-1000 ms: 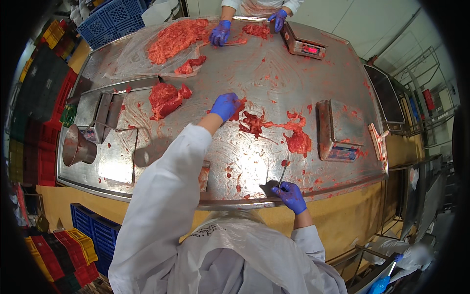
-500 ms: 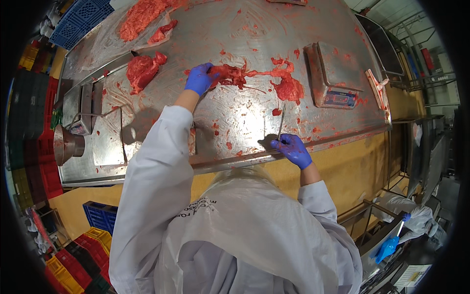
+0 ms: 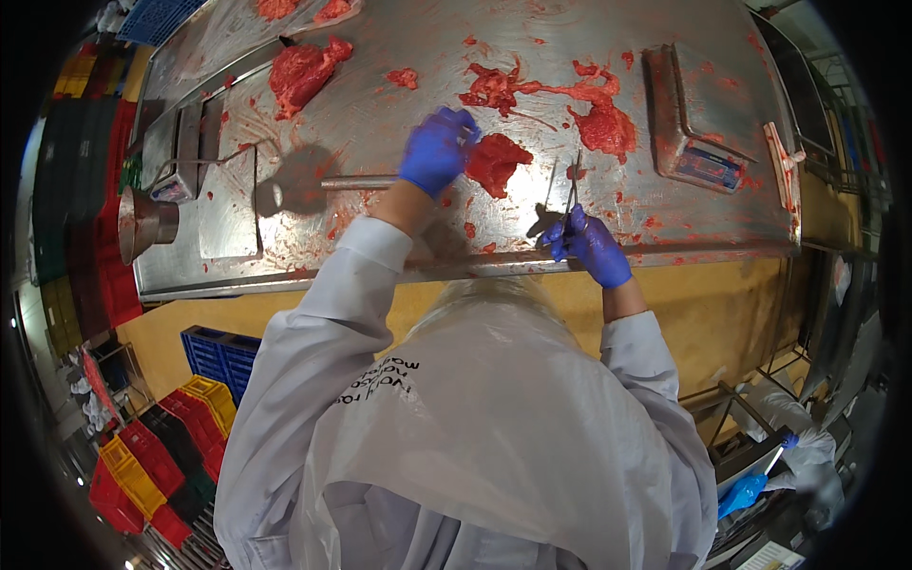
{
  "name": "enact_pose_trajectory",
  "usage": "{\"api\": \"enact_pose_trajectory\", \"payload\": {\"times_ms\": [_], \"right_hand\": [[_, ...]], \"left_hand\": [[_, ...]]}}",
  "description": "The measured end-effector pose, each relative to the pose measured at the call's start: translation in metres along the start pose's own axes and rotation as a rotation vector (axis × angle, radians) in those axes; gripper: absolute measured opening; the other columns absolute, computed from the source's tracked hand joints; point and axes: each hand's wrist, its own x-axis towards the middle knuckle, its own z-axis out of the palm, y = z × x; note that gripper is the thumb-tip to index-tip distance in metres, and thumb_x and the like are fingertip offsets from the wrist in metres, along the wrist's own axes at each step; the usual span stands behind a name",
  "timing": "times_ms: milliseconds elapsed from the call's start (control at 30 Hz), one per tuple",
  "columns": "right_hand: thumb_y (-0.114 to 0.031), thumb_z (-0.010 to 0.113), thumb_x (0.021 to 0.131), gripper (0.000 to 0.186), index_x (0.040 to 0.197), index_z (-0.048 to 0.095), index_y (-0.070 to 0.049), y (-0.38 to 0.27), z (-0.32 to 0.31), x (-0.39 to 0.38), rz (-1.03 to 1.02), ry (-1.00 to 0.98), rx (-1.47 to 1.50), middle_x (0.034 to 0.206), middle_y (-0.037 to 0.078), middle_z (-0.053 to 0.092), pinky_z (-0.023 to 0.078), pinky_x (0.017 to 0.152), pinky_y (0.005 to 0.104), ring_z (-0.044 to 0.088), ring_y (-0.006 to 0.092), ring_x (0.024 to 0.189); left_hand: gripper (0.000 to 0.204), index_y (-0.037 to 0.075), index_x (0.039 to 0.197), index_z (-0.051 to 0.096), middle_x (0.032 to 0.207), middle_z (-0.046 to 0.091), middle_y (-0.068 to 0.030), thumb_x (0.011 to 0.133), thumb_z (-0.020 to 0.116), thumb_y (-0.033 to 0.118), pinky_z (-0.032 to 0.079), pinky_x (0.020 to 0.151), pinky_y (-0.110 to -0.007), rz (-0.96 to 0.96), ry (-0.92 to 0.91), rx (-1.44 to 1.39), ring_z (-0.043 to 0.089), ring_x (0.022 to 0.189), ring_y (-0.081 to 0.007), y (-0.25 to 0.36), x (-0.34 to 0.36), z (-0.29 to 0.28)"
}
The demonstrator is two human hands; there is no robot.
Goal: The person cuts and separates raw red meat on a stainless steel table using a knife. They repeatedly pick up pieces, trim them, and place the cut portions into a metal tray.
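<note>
Now that the flat red meat piece [image 3: 499,167] lies upper centre, nearer the slim metal knife [image 3: 574,187] gripped by the blue-gloved right hand [image 3: 594,249], the blue-gloved left hand [image 3: 436,152] has an indiscernible grip.

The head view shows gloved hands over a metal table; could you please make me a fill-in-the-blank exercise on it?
The right hand grips a thin-bladed ____.
The piece of meat nearest the left hand is coloured ____.
The red and yellow crates stand at the picture's ____ side.
Missing words: knife; red; left.
</note>
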Motion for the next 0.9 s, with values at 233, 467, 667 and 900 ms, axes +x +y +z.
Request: {"api": "enact_pose_trajectory", "payload": {"times_ms": [233,467,667,900], "right_hand": [[-0.065,0.035,0.091,0.074,0.08,0.063,0.002,0.012,0.016,0.032,0.377,-0.456,0.576,0.084,0.023,0.061,0.05,0.067,0.0416,0.058,0.0355,0.072],[-0.071,0.042,0.084,0.07,0.069,0.057,-0.005,0.007,0.04,0.077,0.414,-0.375,0.411,0.068,0.01,0.055,0.045,0.056,0.0366,0.052,0.0275,0.058],[-0.074,0.042,0.083,0.072,0.063,0.055,-0.006,0.0,0.038,0.091,0.39,-0.394,0.277,0.061,0.008,0.052,0.04,0.049,0.033,0.048,0.0243,0.05],[-0.077,0.034,0.083,0.078,0.068,0.058,-0.004,-0.021,0.054,0.043,0.466,-0.211,0.435,0.061,0.009,0.053,0.04,0.047,0.0298,0.049,0.0195,0.049]], "left_hand": [[0.028,0.009,0.103,0.061,0.097,0.064,-0.0157,0.08,0.067,0.024,0.051,0.077,-0.039,-0.073,-0.041,-0.243,0.062,0.089,-0.0335,-0.025,-0.03,0.053],[0.037,0.006,0.107,0.06,0.09,0.066,-0.0179,0.081,0.069,0.03,0.052,0.073,-0.039,-0.124,-0.079,-0.186,0.065,0.083,-0.0338,-0.024,-0.039,0.034],[0.038,0.005,0.103,0.065,0.088,0.067,-0.0181,0.08,0.069,0.035,0.051,0.073,-0.038,-0.273,-0.158,-0.184,0.065,0.082,-0.0328,-0.018,-0.027,0.029],[0.036,0.004,0.099,0.066,0.082,0.065,-0.0147,0.081,0.066,0.035,0.049,0.072,-0.035,-0.521,-0.208,-0.395,0.062,0.074,-0.0264,-0.02,-0.024,0.017]]}}
